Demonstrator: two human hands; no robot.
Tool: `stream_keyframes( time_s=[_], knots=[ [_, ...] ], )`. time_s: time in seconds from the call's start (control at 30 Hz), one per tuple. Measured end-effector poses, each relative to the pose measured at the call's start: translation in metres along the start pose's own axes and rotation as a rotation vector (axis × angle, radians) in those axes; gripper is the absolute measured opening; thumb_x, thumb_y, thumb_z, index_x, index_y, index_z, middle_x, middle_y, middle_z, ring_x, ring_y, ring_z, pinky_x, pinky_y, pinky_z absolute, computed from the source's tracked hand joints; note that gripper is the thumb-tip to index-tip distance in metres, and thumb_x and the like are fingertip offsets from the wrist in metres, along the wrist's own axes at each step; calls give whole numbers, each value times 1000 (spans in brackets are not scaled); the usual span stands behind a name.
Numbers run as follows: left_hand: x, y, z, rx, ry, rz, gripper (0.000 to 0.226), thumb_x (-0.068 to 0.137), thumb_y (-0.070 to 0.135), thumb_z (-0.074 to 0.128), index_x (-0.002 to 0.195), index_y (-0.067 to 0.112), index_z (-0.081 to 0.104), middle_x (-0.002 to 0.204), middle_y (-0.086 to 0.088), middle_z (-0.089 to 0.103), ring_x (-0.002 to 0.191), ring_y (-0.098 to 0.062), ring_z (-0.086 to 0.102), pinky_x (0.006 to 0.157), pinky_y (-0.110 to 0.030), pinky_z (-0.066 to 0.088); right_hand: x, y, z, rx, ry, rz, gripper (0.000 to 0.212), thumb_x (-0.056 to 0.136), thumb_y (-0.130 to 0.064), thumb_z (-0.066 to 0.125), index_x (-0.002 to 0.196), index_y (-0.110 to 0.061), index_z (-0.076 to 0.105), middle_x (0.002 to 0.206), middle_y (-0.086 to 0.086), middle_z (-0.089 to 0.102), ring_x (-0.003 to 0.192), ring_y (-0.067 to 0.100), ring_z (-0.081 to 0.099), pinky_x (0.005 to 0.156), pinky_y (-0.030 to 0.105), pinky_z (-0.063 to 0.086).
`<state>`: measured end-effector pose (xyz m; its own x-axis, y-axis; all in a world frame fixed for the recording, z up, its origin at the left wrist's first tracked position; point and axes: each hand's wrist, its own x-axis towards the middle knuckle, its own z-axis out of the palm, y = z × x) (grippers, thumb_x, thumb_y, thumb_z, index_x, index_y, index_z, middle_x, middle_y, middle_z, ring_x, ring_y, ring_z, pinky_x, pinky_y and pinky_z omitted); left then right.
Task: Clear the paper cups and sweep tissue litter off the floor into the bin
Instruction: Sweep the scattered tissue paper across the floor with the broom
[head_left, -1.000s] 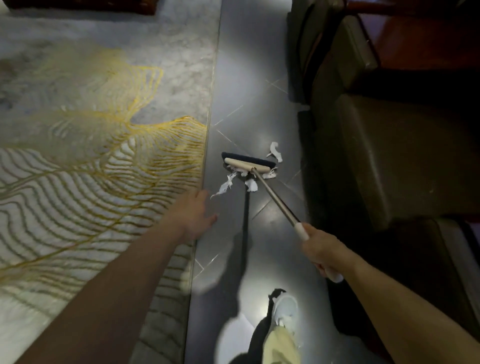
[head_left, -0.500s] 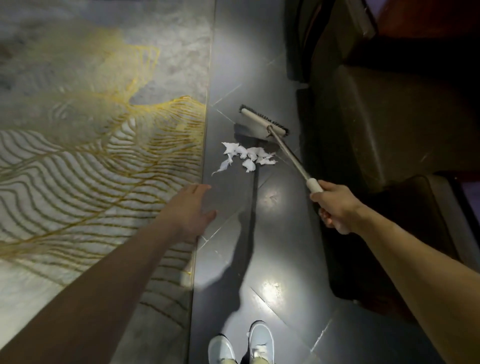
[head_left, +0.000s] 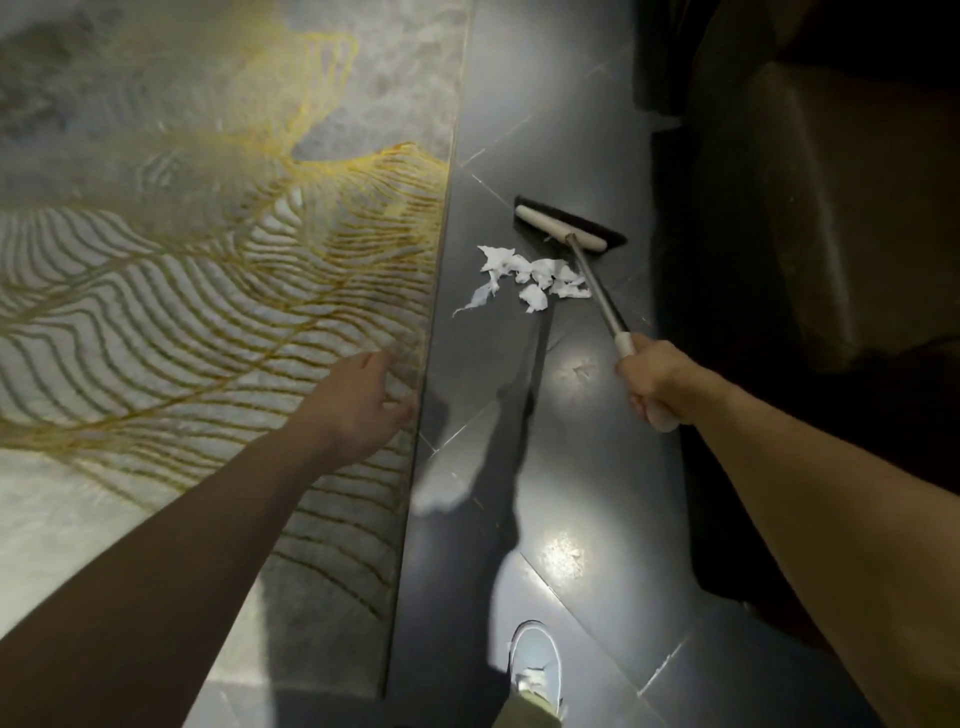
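On the dark tiled floor (head_left: 587, 467), between the patterned rug (head_left: 208, 291) and a dark sofa (head_left: 831, 218), the torn tissue (head_left: 530, 278) lies gathered in one loose white pile, with one long scrap trailing toward the rug's edge. A broom (head_left: 566, 228) sits with its head just beyond the pile, on the far side from the person, bristles at or near the tile, and the handle slants back over the right edge of the scraps. The right hand (head_left: 660, 376) has its fingers clenched around the white grip at the handle's end. The left hand (head_left: 358, 410) hangs over the rug's edge with fingers released and spread, holding nothing. Judging by this, the litter is collected but not yet removed: it has still to be drawn along the floor and got into the bin. No bin, dustpan or paper cups show here, so I cannot tell how the cup part stands
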<state>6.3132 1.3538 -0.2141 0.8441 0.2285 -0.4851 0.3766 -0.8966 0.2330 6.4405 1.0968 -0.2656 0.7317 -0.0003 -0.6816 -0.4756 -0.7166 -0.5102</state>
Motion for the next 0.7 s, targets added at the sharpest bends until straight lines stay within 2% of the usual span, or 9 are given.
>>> stream_keyframes(
  time_s=[0.1, 0.2, 0.3, 0.4, 0.5, 0.7],
  knots=[
    [-10, 1, 3, 22, -20, 18, 65, 92, 38, 53, 146, 11, 28, 148, -10, 34, 134, -26, 32, 107, -31, 28, -18, 24, 8, -143, -3, -38, 31, 96, -11, 39, 126, -15, 45, 75, 14, 48, 48, 20, 47, 27, 15, 32],
    [-25, -1, 2, 22, -10, 37, 64, 93, 38, 53, 146, 12, 28, 148, -10, 34, 135, -26, 32, 106, -29, 27, -46, 45, 16, -206, -17, -11, 35, 96, -14, 37, 131, -22, 42, 92, 19, 51, 55, 21, 49, 28, 15, 33],
    [-49, -7, 6, 22, 13, 85, 64, 92, 37, 56, 145, 11, 30, 147, -12, 36, 136, -27, 32, 108, -30, 25, -88, 64, 29, -225, -4, 30, 42, 98, -16, 36, 138, -30, 37, 101, 16, 50, 61, 19, 51, 30, 17, 35],
    [-83, -18, 15, 3, 14, 132, 65, 92, 36, 56, 146, 11, 30, 149, -12, 33, 138, -25, 28, 111, -30, 24, -138, 91, 54, -130, 16, 80, 52, 98, -17, 38, 146, -36, 31, 90, 8, 49, 56, 16, 49, 28, 13, 31],
    [-127, -39, 32, 47, 22, 195, 65, 91, 38, 55, 146, 14, 28, 150, -9, 32, 138, -24, 27, 112, -32, 24, -199, 122, 92, -64, 45, 116, 55, 96, -13, 35, 146, -38, 31, 80, 7, 46, 51, 15, 44, 28, 10, 28],
    [-216, -90, 72, 96, -51, 308, 66, 92, 39, 54, 146, 13, 27, 150, -9, 32, 139, -24, 26, 114, -33, 23, -315, 186, 174, 67, 58, 218, 62, 93, -10, 37, 145, -43, 29, 80, 8, 49, 49, 16, 44, 32, 15, 33]
  ],
)
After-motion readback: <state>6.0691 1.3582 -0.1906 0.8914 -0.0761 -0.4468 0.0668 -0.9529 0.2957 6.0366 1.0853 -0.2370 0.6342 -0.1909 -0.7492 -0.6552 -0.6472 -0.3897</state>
